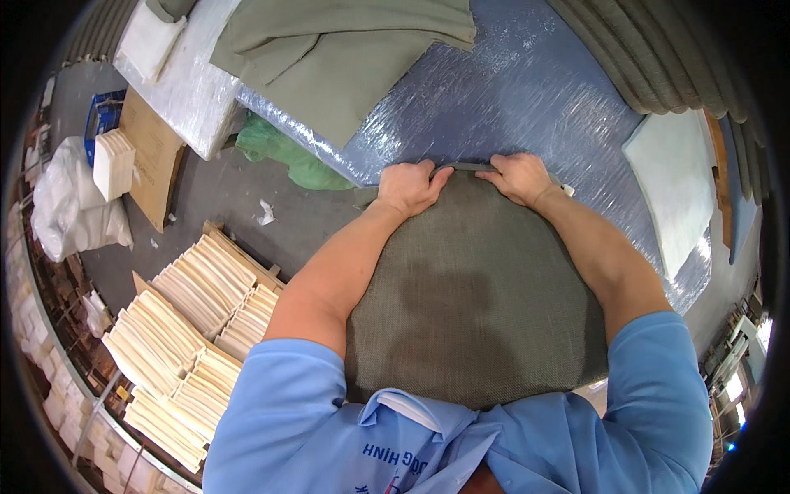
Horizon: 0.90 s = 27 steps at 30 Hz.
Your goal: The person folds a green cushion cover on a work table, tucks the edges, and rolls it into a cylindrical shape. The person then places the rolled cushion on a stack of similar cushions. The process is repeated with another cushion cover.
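A large cushion covered in dark grey-green woven fabric (pixel 477 288) lies between my forearms, its near side against my body. Both arms reach along its sides to the far edge. There, my left hand (pixel 409 188) is closed on the fabric edge, thumb pointing inward. My right hand (pixel 518 179) grips the same edge a short way to the right, fingers curled over it. A strip of the cover's edge is stretched between the two hands. What lies under the fabric at the fingertips is hidden.
Beyond the hands is a table wrapped in shiny plastic film (pixel 527 90), bearing loose green-grey fabric (pixel 346 70). White padding (pixel 675 181) hangs at right, below stacked grey-green pieces (pixel 650 49). Cream foam pieces (pixel 197 329) are stacked at left, near a cardboard sheet (pixel 148 156) and green plastic (pixel 284 152).
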Each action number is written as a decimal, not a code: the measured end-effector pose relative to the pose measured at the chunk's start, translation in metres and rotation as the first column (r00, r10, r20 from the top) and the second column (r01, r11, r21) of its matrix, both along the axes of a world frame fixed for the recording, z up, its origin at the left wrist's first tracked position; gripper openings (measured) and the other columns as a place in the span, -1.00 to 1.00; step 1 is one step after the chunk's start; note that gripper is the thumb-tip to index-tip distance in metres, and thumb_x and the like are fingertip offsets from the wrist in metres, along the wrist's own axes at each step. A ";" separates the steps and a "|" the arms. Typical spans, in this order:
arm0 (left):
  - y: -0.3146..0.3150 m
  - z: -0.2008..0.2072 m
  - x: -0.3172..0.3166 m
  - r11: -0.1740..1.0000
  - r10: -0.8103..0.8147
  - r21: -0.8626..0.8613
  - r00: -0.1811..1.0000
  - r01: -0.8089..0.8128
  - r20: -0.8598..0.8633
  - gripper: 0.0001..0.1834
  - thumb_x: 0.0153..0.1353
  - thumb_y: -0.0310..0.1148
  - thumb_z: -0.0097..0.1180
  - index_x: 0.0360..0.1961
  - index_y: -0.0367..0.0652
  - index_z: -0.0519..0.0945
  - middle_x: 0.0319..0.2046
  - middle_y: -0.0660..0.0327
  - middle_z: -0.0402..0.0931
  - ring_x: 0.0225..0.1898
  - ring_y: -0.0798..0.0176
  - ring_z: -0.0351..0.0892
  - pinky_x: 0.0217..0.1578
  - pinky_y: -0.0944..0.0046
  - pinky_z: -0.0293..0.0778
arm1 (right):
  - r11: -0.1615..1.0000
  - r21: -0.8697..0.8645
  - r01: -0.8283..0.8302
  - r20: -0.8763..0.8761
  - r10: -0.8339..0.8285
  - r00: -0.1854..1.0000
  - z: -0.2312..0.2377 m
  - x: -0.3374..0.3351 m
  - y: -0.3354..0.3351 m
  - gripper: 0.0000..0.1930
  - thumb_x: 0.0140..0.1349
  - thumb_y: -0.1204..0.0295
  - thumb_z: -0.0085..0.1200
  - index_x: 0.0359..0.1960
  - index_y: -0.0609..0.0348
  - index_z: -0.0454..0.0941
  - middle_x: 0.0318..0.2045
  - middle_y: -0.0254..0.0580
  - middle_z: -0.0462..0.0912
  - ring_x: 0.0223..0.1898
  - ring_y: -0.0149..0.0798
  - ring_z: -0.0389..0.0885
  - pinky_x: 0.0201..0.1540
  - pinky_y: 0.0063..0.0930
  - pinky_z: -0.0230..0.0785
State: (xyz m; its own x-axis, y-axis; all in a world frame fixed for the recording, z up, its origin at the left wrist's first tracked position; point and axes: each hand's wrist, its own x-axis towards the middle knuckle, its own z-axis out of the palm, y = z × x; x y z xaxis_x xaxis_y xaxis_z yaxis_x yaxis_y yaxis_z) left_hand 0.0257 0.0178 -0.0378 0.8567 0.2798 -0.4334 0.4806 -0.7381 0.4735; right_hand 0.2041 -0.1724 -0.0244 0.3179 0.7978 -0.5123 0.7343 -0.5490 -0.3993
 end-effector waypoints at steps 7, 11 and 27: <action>-0.003 0.002 -0.009 1.000 -0.011 0.016 1.000 0.011 0.015 -0.36 0.49 0.26 -0.04 -0.34 -0.11 0.72 -0.47 -0.07 0.72 -0.35 -0.25 0.75 -0.28 -0.19 0.62 | 1.000 -0.012 0.017 0.034 -0.017 0.999 0.003 -0.014 -0.010 -0.42 0.48 -0.19 0.03 -0.26 0.16 0.67 -0.38 0.11 0.77 -0.20 0.23 0.77 -0.08 0.09 0.60; 0.003 0.020 -0.017 0.996 -0.003 0.091 0.984 -0.014 0.178 -0.52 0.45 0.12 0.17 -0.19 -0.13 0.73 -0.31 -0.01 0.73 -0.18 -0.18 0.74 -0.11 -0.09 0.62 | 0.997 -0.077 -0.011 0.009 0.011 1.000 0.033 -0.006 0.003 -0.50 0.46 -0.10 0.13 -0.15 0.17 0.65 -0.15 0.12 0.77 -0.04 0.17 0.75 0.07 0.03 0.57; -0.043 0.243 -0.207 0.615 0.710 -0.747 0.591 -0.254 0.384 -0.35 0.56 -0.05 -0.26 -0.19 -0.34 0.80 -0.04 -0.06 0.77 0.23 -0.12 0.61 0.52 -0.24 0.10 | 0.464 0.406 0.788 -0.761 -0.305 0.572 0.247 -0.051 -0.215 -0.21 0.67 -0.10 -0.41 -0.27 0.31 0.78 -0.21 0.07 0.82 0.09 0.07 0.72 0.47 0.11 0.25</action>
State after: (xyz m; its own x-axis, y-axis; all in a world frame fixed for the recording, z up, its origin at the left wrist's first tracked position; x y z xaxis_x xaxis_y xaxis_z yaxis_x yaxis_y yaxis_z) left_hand -0.1816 -0.0254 0.2048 0.7671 0.6310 -0.1158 0.1086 0.0501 0.9928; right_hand 0.1529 -0.3871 0.2228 0.6928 0.6990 -0.1771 -0.1039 -0.1463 -0.9838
